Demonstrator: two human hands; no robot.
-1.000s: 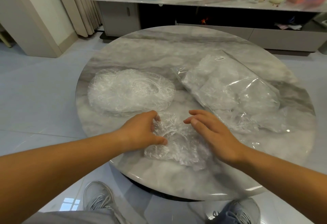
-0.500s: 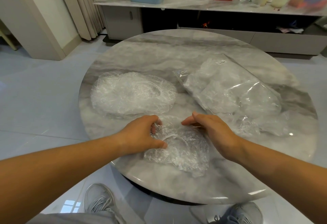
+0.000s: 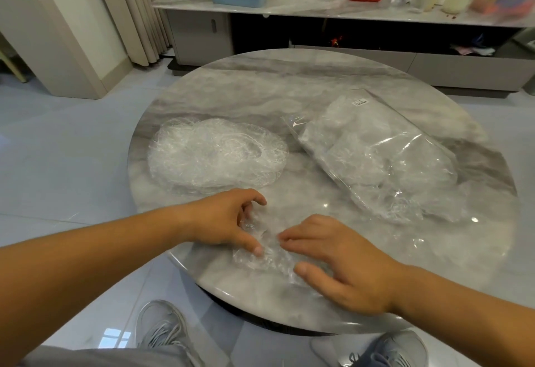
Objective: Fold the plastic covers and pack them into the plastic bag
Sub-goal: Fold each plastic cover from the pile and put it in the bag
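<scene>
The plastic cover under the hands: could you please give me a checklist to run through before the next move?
1. Plastic cover lies on the table: ok.
2. Left hand grips its left side: ok.
3. Right hand presses it, fingers straight: ok.
4. Fold finished: cannot tell.
5. Plastic bag mouth open: cannot tell.
6. Pile of loose covers within reach: ok.

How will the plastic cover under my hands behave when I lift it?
Probably floppy: the plastic cover is thin, crinkled film that bunches under the left hand. Likely very light, so it may spring open unless pressed, as the right hand does. It may slide easily on the glossy table.
</scene>
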